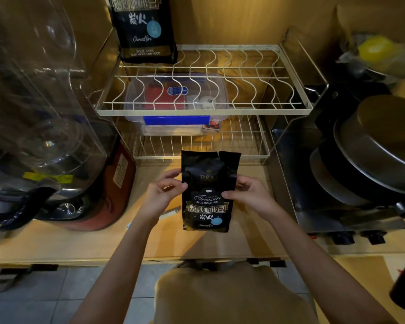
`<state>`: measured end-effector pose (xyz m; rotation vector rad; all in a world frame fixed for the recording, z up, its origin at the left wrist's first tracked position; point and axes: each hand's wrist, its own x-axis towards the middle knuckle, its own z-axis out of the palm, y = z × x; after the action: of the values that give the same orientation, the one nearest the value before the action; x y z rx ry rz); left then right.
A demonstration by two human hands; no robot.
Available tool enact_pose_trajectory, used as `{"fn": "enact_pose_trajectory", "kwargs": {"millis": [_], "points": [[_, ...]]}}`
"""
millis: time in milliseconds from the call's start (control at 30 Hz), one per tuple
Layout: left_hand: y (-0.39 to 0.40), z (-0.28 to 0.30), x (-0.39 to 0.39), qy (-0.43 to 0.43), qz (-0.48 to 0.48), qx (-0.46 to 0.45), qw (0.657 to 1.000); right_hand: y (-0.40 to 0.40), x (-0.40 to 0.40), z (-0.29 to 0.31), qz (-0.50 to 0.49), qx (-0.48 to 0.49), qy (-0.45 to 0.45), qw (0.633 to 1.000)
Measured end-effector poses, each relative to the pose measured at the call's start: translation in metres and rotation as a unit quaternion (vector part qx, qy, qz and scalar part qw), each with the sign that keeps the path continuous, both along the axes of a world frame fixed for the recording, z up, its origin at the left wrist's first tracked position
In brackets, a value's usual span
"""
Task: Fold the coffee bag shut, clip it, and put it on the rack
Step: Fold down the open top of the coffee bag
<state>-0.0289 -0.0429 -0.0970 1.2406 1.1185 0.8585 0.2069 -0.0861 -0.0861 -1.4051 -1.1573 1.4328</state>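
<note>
A black coffee bag (207,195) with gold and white print stands upright on the wooden counter, its torn top edge unfolded and pointing up. My left hand (160,195) pinches its left edge at mid height. My right hand (248,194) pinches its right edge at the same height. Behind the bag stands a white two-tier wire rack (204,111). A second, larger black coffee bag (145,29) stands on the rack's upper tier at the back left. A pale flat object (171,212), perhaps a clip, lies on the counter under my left wrist.
A clear plastic box with a blue latch (175,120) sits on the rack's lower tier. A glass-jar appliance and a red cooker (108,190) crowd the left. A stove with stacked pots (372,155) fills the right. A yellow item in plastic (377,50) lies back right.
</note>
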Motion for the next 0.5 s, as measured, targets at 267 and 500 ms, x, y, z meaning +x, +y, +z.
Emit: {"fn": "enact_pose_trajectory", "kwargs": {"millis": [267, 500], "points": [[0.000, -0.006, 0.014, -0.088, -0.016, -0.047, 0.995, -0.003, -0.008, -0.005, -0.113, 0.011, 0.050, 0.992], [0.007, -0.002, 0.020, -0.064, 0.042, -0.027, 0.997, 0.005, -0.014, 0.001, -0.138, 0.035, 0.077, 0.987]]}}
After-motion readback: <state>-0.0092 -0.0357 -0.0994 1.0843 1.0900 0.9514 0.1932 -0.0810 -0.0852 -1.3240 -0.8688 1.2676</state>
